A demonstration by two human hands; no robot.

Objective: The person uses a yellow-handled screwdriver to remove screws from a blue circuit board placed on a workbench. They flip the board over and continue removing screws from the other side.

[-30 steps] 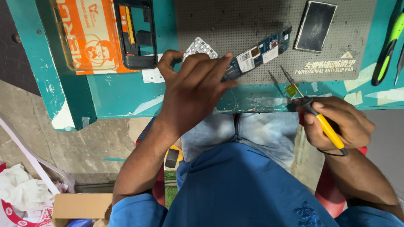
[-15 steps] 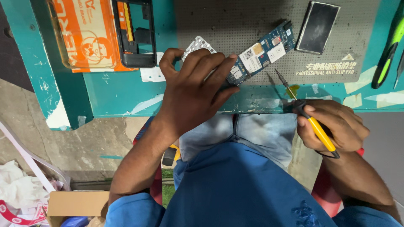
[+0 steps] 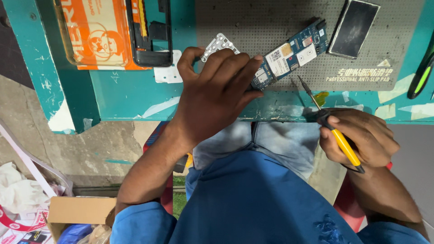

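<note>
My left hand rests on the grey anti-slip mat and pinches the near end of a long blue circuit board, which lies slanted toward the upper right. A small silvery keypad sheet pokes out just beyond its fingers. At the table's near edge my right hand grips a screwdriver with a yellow handle; its thin metal tip points up toward the board without touching it.
A black phone frame lies on an orange box at the back left. A dark phone screen sits on the mat's right part. Green-handled tools lie at the far right. A cardboard box stands on the floor.
The view has shifted slightly. My right hand with the screwdriver has stayed at the table edge, and my left hand has kept its hold on the circuit board.
</note>
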